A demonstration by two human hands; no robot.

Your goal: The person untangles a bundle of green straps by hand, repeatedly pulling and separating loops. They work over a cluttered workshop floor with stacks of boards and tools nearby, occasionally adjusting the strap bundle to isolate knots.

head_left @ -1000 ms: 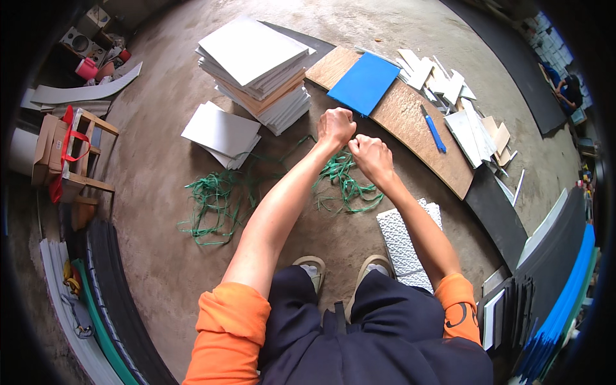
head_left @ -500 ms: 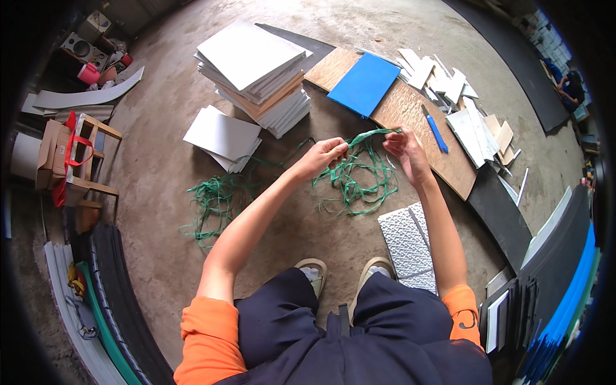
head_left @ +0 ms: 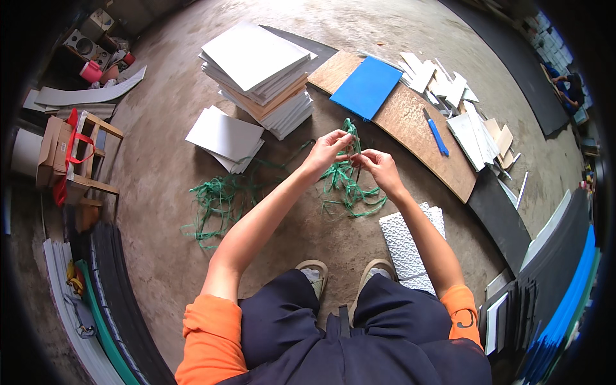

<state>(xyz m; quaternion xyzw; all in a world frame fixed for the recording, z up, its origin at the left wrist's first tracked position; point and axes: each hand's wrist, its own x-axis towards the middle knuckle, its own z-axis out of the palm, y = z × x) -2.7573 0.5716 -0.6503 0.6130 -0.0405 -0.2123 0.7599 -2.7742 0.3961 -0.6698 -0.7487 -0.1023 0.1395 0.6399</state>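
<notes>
Green plastic twine (head_left: 350, 192) hangs in loose loops below my two hands, with a gathered bunch standing up above them. My left hand (head_left: 327, 153) is closed round the upper bunch. Close beside it on the right, my right hand (head_left: 380, 168) pinches at the twine; the fingertips nearly meet the left hand's and partly hide what they grip. A second tangle of green twine (head_left: 215, 202) lies on the floor to the left, with thin strands trailing toward the hands. Nearest to the right forearm is a white patterned slab (head_left: 414, 244) on the floor.
Ahead stand a tall stack of white sheets (head_left: 255, 54) and a lower stack (head_left: 221, 135). A blue sheet (head_left: 366, 86) and a blue-handled cutter (head_left: 437, 136) lie on a wooden board (head_left: 410, 125). White offcuts (head_left: 475, 131) are heaped beyond. Foam sheets (head_left: 558, 276) lean at right.
My right hand has come leftward and down, close to the left hand. The twine stretched between them is now bunched upright at the left hand.
</notes>
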